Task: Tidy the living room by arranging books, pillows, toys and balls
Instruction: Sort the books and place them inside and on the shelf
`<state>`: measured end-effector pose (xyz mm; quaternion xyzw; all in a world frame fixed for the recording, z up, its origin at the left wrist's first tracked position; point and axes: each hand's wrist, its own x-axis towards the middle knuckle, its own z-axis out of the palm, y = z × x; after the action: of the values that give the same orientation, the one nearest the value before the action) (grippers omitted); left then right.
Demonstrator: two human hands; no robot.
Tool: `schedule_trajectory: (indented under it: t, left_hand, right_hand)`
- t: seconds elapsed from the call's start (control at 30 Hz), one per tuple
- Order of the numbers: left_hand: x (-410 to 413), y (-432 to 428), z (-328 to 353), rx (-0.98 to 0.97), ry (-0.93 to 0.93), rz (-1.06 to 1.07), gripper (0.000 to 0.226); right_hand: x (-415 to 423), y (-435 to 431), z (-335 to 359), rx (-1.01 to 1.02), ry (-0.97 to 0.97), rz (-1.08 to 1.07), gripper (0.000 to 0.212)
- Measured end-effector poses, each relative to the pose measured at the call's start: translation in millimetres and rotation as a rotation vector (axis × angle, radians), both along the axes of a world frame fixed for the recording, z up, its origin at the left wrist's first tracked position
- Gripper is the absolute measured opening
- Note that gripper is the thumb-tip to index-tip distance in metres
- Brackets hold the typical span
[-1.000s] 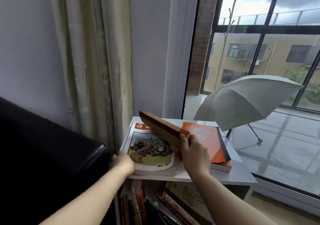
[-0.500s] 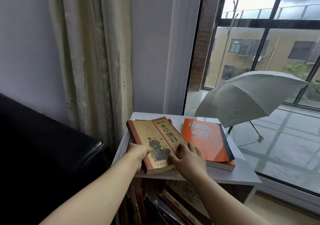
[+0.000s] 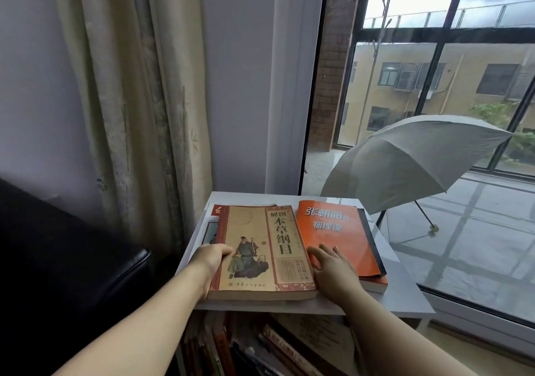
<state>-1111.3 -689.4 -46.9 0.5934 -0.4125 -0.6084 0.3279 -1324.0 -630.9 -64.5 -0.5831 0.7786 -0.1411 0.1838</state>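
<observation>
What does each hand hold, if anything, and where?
Left hand grips the tan book by its left edge; right hand, open on the orange book, holds nothing.

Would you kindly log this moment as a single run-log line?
tan book: flat atop magazine, white shelf | left hand: grips its left edge | right hand: rests flat on orange book | next: likely release

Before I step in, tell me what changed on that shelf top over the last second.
The tan book, held tilted in the right hand a second ago, now lies flat on the magazine. The right hand let it go and rests open on the orange book. The left hand moved onto the tan book's left edge and grips it. The orange book and umbrella stayed put.
</observation>
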Motion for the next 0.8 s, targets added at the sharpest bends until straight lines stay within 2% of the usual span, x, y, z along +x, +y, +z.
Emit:
schedule_trajectory:
  t: [0.2,0.37,0.47,0.6,0.8]
  left_hand:
    - [1,-12,-4,0.059,-0.057,-0.012,0.021]
    - [0,-14,2,0.031,-0.113,-0.072,0.020]
    - [-1,-11,3,-0.045,-0.211,-0.149,0.021]
    - [3,-12,-2,-0.030,-0.141,-0.118,0.037]
    - [4,-16,-6,-0.011,-0.102,-0.080,0.017]
  right_hand:
    - [-12,-6,6,0.181,0.090,0.058,0.068]
    - [-13,-6,7,0.205,0.135,0.084,0.081]
    - [-11,-5,10,0.172,0.196,0.077,0.080]
    - [6,-3,8,0.162,0.355,0.024,0.073]
    - [13,-9,-4,0.101,0.486,-0.046,0.059]
